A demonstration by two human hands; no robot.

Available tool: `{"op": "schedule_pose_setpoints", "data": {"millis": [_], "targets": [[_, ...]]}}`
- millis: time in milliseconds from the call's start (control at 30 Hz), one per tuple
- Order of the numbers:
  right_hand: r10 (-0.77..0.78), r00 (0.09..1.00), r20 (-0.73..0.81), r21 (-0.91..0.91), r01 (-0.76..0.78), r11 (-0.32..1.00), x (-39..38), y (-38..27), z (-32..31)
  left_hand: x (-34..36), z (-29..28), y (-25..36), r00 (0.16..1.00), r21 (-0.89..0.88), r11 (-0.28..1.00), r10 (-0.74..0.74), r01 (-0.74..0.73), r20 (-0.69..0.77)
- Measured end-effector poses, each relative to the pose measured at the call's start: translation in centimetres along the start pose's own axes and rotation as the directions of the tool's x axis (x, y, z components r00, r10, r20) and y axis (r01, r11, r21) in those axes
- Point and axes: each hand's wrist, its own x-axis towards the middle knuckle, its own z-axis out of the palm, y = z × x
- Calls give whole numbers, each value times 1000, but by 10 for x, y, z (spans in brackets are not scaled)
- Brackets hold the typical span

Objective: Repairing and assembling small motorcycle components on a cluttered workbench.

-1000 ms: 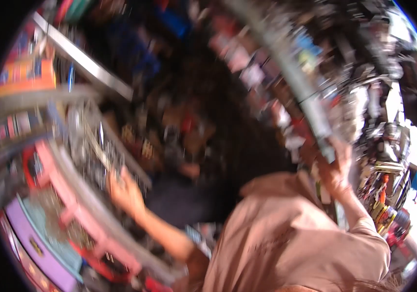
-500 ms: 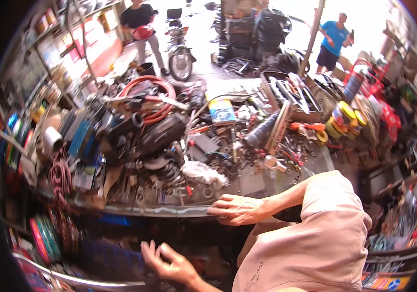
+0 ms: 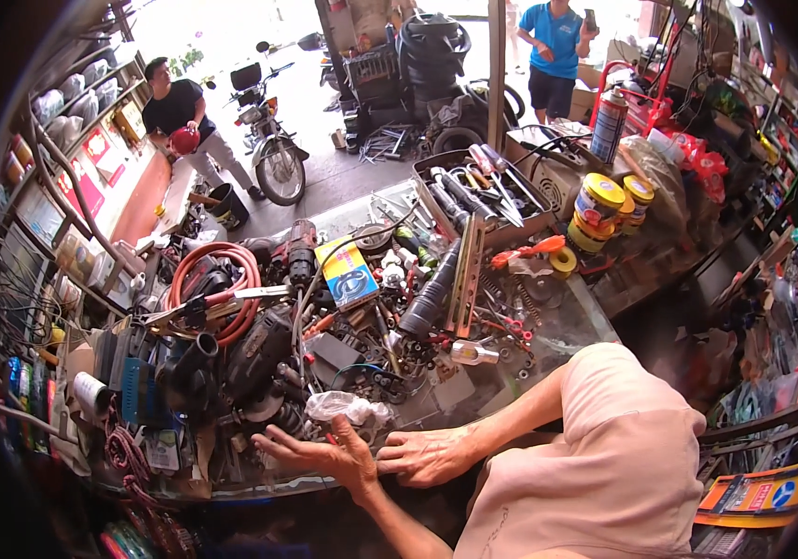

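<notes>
Resting flat on the tabletop (image 3: 548,321) rim at six o'clock, the left hand (image 3: 320,454) and right hand (image 3: 429,455) are spread empty, seemingly for support, beside a crumpled plastic bag (image 3: 348,406).

A second ago the view was a blur tilted down at shelves on the left, with the left hand (image 3: 320,455) low in the frame and the right hand (image 3: 427,455) raised at the upper right. Half a second ago the cluttered counter (image 3: 567,321) had swung into view, the right hand lying flat on its near edge and the left below it. Now the left hand has come up to the counter edge at lower centre, fingers spread beside a crumpled clear plastic bag (image 3: 348,406), just left of the right hand.
</notes>
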Motion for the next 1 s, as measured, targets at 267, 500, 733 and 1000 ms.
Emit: {"op": "schedule_pose_setpoints", "data": {"millis": [267,500,733,1000], "targets": [[43,998,-41,131,-37,991,4,-2,-6,-1,-3,-2,990,54,995,78,-85,119],[5,965,-262,164,39,986,2,1,7,-1,-5,-3,991,-10,993,115,-114,76],[-112,899,-423,-282,-13,959,-4,28,-42,0,-6,3,991,-240,969,90,-64,99],[-125,982,-141,-972,-161,-173,21,146,-389,6,-14,-6,957,-333,937,183,-101,224]]}}
